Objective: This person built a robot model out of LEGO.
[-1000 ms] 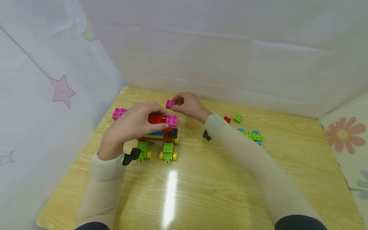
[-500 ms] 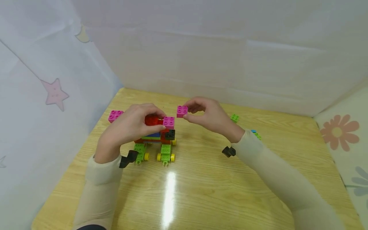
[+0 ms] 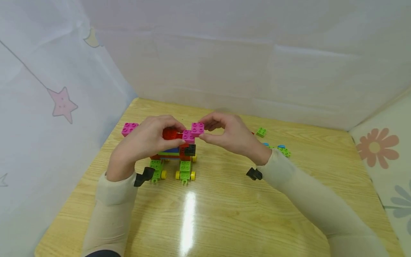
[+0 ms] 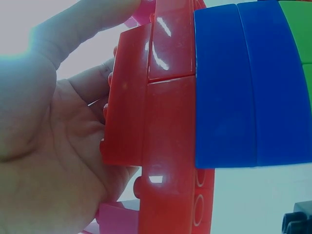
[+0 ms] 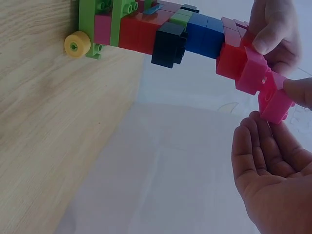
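A tall toy-brick build (image 5: 146, 34) stands on yellow wheels (image 5: 77, 45), with red, blue, green and black bricks stacked in it. My left hand (image 3: 144, 142) reaches over its top, thumb and fingers gripping at the pink brick (image 3: 188, 136) on the right end. Red bricks (image 4: 168, 126) lie along that palm in the left wrist view. Between thumb and forefinger, my right hand (image 3: 231, 135) pinches a second pink brick (image 3: 197, 128), which overlaps the right corner of the first. Another pink brick (image 3: 130, 129) shows at the build's left end. My left hand hides much of the top.
To the right on the wooden table (image 3: 244, 214) lie a green brick (image 3: 261, 132) and a green wheeled base (image 3: 284, 151) with blue wheels, partly behind my right arm. Cloth-covered walls (image 3: 208, 71) rise at the back and sides.
My right hand has moved right, then back left, bringing its pink brick against the one on the build's right end. My left hand keeps its grip.
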{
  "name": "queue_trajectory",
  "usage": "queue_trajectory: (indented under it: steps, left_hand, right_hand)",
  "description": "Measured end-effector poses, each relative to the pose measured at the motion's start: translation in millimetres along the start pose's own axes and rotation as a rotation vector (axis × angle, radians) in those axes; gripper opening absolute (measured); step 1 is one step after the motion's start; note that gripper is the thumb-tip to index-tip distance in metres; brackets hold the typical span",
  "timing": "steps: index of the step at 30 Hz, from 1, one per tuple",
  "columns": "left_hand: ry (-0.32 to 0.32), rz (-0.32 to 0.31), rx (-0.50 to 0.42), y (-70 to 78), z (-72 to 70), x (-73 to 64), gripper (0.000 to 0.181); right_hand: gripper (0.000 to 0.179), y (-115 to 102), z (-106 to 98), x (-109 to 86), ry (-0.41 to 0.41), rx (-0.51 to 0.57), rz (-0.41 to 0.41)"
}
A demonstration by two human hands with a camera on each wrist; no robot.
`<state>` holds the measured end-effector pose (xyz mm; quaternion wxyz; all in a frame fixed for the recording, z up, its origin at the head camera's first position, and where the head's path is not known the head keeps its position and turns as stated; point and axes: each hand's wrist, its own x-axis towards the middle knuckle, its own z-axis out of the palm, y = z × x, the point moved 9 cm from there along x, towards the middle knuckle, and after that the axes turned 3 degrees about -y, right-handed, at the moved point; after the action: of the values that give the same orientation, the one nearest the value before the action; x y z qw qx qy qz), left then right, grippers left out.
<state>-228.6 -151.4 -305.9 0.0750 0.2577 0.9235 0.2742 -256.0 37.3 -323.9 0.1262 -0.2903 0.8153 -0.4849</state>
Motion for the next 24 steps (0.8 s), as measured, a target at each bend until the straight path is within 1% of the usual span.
queue_trajectory:
  steps: [4, 11, 14, 20, 24]
  left_hand:
    - [-0.003, -0.001, -0.008, 0.2, 0.9, 1.4, 0.029]
    - [-0.004, 0.005, -0.021, 0.6, 2.2, 3.0, 0.028]
    - [-0.006, 0.002, -0.024, 0.5, 3.1, 3.5, 0.028]
    - [-0.011, -0.005, -0.024, 1.2, 4.1, 3.9, 0.027]
    - [-0.014, -0.002, -0.023, 2.3, 5.0, 5.0, 0.028]
  right_hand:
    - [0.035, 2.0, 1.5, 0.5, -0.004, -0.006, 0.007]
    - [0.033, -0.2, 4.3, 0.9, -0.015, -0.036, -0.018]
    - [0.032, 0.2, 4.3, 0.3, -0.016, -0.048, -0.008]
    - [0.031, -1.1, 2.6, -0.2, -0.004, -0.098, 0.003]
    - [0.031, -3.0, 1.5, -0.8, -0.001, -0.129, -0.004]
